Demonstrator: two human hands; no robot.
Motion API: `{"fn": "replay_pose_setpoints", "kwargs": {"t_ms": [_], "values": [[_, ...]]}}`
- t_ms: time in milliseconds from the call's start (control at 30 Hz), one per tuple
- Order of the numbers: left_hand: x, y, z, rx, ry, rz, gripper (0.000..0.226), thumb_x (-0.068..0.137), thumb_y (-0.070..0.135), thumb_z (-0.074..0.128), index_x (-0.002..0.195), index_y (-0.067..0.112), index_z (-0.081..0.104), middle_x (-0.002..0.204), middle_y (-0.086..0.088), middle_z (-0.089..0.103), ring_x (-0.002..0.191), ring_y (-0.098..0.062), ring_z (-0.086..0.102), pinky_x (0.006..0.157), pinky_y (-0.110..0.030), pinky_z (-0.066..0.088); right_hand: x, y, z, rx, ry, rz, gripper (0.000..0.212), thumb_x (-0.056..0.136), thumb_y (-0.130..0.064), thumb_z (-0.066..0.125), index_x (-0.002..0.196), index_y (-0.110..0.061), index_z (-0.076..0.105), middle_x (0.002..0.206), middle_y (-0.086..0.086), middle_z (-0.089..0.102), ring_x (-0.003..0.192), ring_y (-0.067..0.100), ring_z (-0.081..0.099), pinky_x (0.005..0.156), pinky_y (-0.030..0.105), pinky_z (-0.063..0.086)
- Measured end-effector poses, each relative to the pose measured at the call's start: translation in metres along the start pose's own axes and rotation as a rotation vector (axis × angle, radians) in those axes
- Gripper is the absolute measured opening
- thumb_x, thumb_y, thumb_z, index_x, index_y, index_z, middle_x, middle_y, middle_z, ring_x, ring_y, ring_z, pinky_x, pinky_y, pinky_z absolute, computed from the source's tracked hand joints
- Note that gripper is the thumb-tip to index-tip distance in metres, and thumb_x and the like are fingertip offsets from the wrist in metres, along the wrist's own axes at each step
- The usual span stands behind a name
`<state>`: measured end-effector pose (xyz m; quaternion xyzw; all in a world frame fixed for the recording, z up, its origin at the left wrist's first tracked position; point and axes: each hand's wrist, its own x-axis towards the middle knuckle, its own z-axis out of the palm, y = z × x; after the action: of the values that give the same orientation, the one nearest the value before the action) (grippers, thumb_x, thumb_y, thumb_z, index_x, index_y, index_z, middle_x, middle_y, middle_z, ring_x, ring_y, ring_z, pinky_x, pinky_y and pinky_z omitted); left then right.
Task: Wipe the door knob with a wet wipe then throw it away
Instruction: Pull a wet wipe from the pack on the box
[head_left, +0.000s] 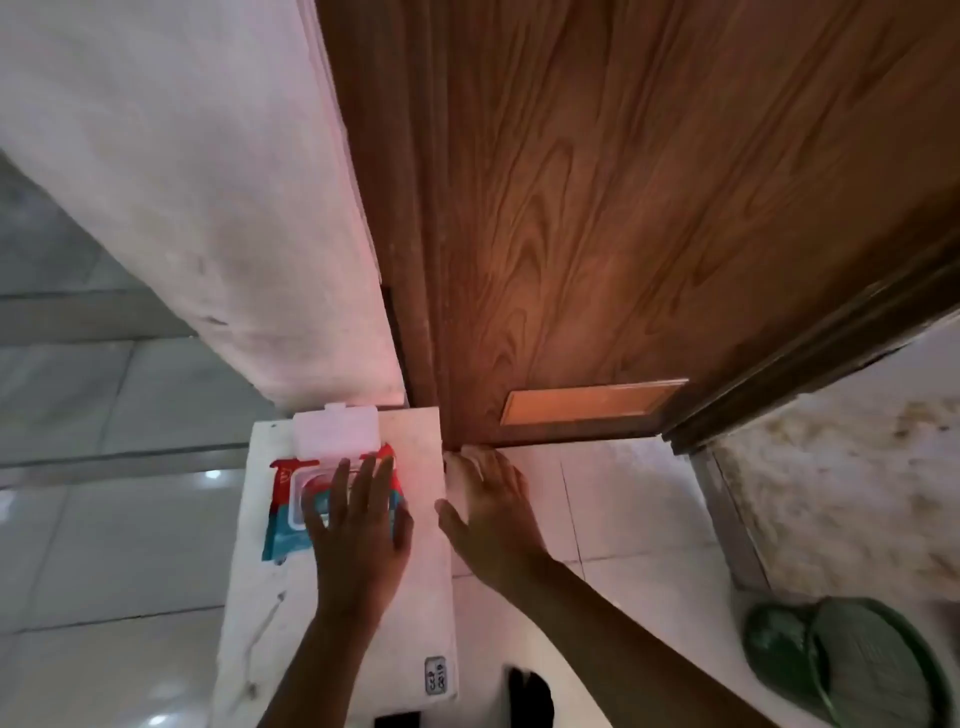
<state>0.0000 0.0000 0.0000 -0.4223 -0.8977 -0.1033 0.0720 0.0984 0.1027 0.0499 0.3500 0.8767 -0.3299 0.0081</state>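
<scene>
The left hand (358, 519) lies flat, fingers spread, on the wet wipe pack (291, 512), whose white lid (335, 434) stands flipped open; it grips nothing. The pack sits on a white worktop (410, 597) against the wooden door (597, 234). The right hand (493, 512) hovers released just beside it, palm down, fingers extended toward the door's foot.

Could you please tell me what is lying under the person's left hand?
The left hand rests on a red and blue wet wipe pack with its white flip lid open, lying on a white surface. The hand covers the opening, so no wipe can be seen.
</scene>
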Motion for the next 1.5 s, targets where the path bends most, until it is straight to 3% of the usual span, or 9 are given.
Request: {"fn": "replay_pose_setpoints", "kwargs": {"t_ms": [167, 300, 733, 967, 1067, 1233, 1333, 1433, 1500], "values": [[-0.003, -0.026, 0.014, -0.048, 0.066, -0.025, 0.033, 0.084, 0.029, 0.061, 0.109, 0.007, 0.061, 0.107, -0.019, 0.066, 0.107, -0.040, 0.058, 0.099, -0.062, 0.036, 0.012, -0.015, 0.032, 0.036, 0.118, -0.036, 0.034, 0.086, -0.028, 0.048, 0.113, -0.009, 0.058, 0.115, 0.015, 0.063, 0.109, 0.034, 0.056, 0.094, 0.043, 0.045], [-0.006, -0.040, 0.007, -0.099, 0.082, -0.029, 0.046, 0.091, 0.039, 0.037, 0.104, 0.006, 0.065, 0.103, -0.018, 0.069, 0.099, -0.040, 0.062, 0.089, -0.056, 0.046, 0.017, -0.033, 0.043, 0.120, 0.089, -0.056, 0.028, 0.090, -0.019, 0.051, 0.114, -0.004, 0.056, 0.121, 0.012, 0.060, 0.109, 0.027, 0.055, 0.098, 0.030, 0.041], [-0.004, -0.063, 0.001, -0.275, -0.075, -0.144, 0.024, 0.073, 0.014, 0.074, 0.093, 0.006, 0.064, 0.093, -0.016, 0.070, 0.083, -0.037, 0.066, 0.076, -0.049, 0.051, 0.034, -0.069, 0.072, 0.482, -0.008, 0.122, 0.023, 0.092, -0.016, 0.047, 0.115, -0.015, 0.051, 0.122, 0.004, 0.060, 0.108, 0.021, 0.060, 0.095, 0.032, 0.046], [0.003, -0.067, -0.014, -0.206, -0.076, -0.101, 0.020, 0.079, 0.026, 0.057, 0.077, 0.009, 0.066, 0.070, -0.012, 0.070, 0.063, -0.032, 0.066, 0.075, -0.049, 0.048, 0.021, -0.058, 0.089, 0.256, 0.073, -0.028, 0.030, 0.087, -0.007, 0.054, 0.117, -0.004, 0.053, 0.124, 0.014, 0.057, 0.113, 0.028, 0.055, 0.102, 0.036, 0.041], [0.004, -0.073, -0.013, -0.166, -0.064, -0.088, 0.026, 0.082, 0.033, 0.054, 0.077, 0.011, 0.065, 0.074, -0.011, 0.071, 0.073, -0.032, 0.066, 0.082, -0.049, 0.044, 0.022, -0.058, 0.093, 0.216, 0.083, -0.033, 0.027, 0.090, -0.008, 0.052, 0.116, -0.003, 0.055, 0.123, 0.015, 0.055, 0.112, 0.023, 0.051, 0.101, 0.029, 0.041], [0.008, -0.078, -0.011, -0.159, -0.021, -0.088, 0.035, 0.089, 0.035, 0.040, 0.081, 0.013, 0.065, 0.088, -0.010, 0.072, 0.097, -0.033, 0.061, 0.092, -0.053, 0.038, 0.026, -0.057, 0.098, 0.066, 0.088, -0.017, 0.025, 0.090, -0.005, 0.045, 0.111, 0.000, 0.058, 0.121, 0.023, 0.052, 0.110, 0.040, 0.048, 0.091, 0.048, 0.042], [0.009, -0.078, -0.015, -0.186, 0.002, -0.122, 0.042, 0.092, 0.034, 0.034, 0.078, 0.008, 0.064, 0.080, -0.015, 0.071, 0.093, -0.034, 0.064, 0.096, -0.059, 0.033, 0.023, -0.055, 0.100, 0.143, 0.081, -0.015, 0.026, 0.093, -0.008, 0.042, 0.115, -0.006, 0.055, 0.125, 0.017, 0.051, 0.112, 0.032, 0.049, 0.095, 0.040, 0.043], [0.011, -0.079, -0.019, -0.194, 0.018, -0.142, 0.037, 0.089, 0.028, 0.036, 0.079, 0.007, 0.064, 0.078, -0.016, 0.070, 0.089, -0.035, 0.064, 0.096, -0.061, 0.032, 0.019, -0.060, 0.098, 0.473, 0.062, 0.059, 0.022, 0.098, -0.024, 0.036, 0.119, -0.028, 0.041, 0.113, -0.015, 0.052, 0.099, 0.004, 0.057, 0.084, 0.010, 0.045], [0.013, -0.079, -0.021, -0.225, 0.019, -0.173, 0.038, 0.089, 0.028, 0.033, 0.082, 0.007, 0.064, 0.078, -0.017, 0.069, 0.089, -0.035, 0.063, 0.097, -0.061, 0.030, 0.020, -0.060, 0.101, 0.482, 0.081, 0.062, 0.024, 0.097, -0.033, 0.033, 0.121, -0.033, 0.038, 0.115, -0.015, 0.053, 0.103, 0.008, 0.057, 0.092, 0.019, 0.045]]}}
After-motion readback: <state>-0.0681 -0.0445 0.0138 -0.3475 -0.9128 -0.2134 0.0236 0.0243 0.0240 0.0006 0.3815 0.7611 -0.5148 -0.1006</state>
